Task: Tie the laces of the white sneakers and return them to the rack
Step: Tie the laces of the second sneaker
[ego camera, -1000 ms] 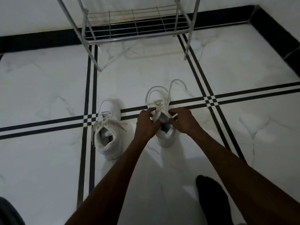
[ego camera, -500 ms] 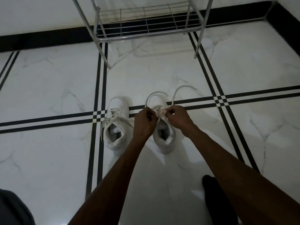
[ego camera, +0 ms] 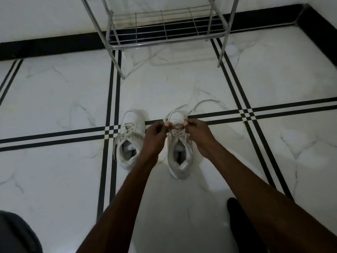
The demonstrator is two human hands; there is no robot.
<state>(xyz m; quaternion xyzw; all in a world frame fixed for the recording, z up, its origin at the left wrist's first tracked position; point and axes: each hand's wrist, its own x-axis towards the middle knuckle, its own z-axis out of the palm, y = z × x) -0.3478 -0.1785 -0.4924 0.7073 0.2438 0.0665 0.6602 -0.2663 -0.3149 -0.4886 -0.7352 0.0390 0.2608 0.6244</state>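
**Lace Tying in Progress: Right-Hand Sneaker of the Pair**

Two white sneakers stand side by side on the white marble floor (ego camera: pixel 54 99), toes pointing toward the rack (ego camera: pixel 164 28), well apart from it.

1. Left sneaker (ego camera: pixel 129 143): stands upright across a black inlay stripe (ego camera: pixel 54 136) of the floor. Its laces lie slack over the tongue, with one end trailing down the outer side. It is not tied.

2. Right sneaker (ego camera: pixel 179 152): stands upright just beside the first, with a narrow gap between them. Both hands work above its tongue.

3. Left hand (ego camera: pixel 156 133): fingers curled, thumb and forefinger pressed together on one lace (ego camera: pixel 175 114) strand at the upper eyelets.

4. Right hand (ego camera: pixel 197 132): fingers curled, thumb and forefinger pinching the other strand. The two pinches sit close together, near the top of the lacing. Two lace lengths arc forward from the hands over the toe and onto the floor.

5. Rack: metal tube frame with a wire-grid lower shelf, standing against the wall with its black skirting (ego camera: pixel 45 45). No shoes are on the visible shelf.

6. Markings: a dark label shows on each insole. Its writing is too small to read. No brand mark is legible on either upper.

A dark-socked foot (ego camera: pixel 238 225) rests on the floor under the right forearm.
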